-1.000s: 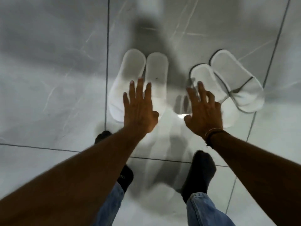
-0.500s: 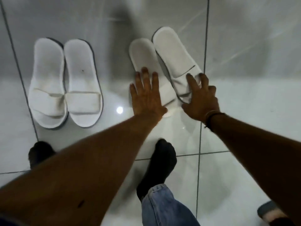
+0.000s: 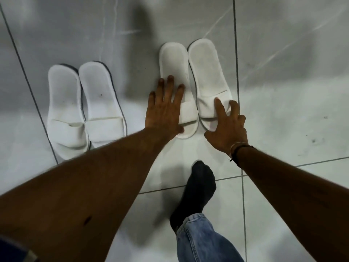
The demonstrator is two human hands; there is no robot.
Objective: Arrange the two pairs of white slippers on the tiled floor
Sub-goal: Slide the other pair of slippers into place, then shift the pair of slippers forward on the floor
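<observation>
Two pairs of white open-toe slippers lie on the grey tiled floor [image 3: 292, 91]. The left pair [image 3: 83, 106] rests side by side, toes toward me, untouched. The right pair lies close together further right. My left hand [image 3: 164, 110] lies flat, fingers spread, on the strap of its left slipper [image 3: 174, 61]. My right hand [image 3: 226, 127] presses its fingers on the strap and outer edge of its right slipper [image 3: 205, 69]. Neither hand is closed around a slipper.
My foot in a black sock [image 3: 198, 190] with a blue jeans cuff [image 3: 200, 239] stands just below the right pair. Dark grout lines [image 3: 236, 72] cross the glossy tiles, one right beside the right slipper.
The right pair now lies straighter and closer together, nearly parallel, where it was angled and overlapping. Both hands have settled onto its straps. The view has shifted toward the right pair.
</observation>
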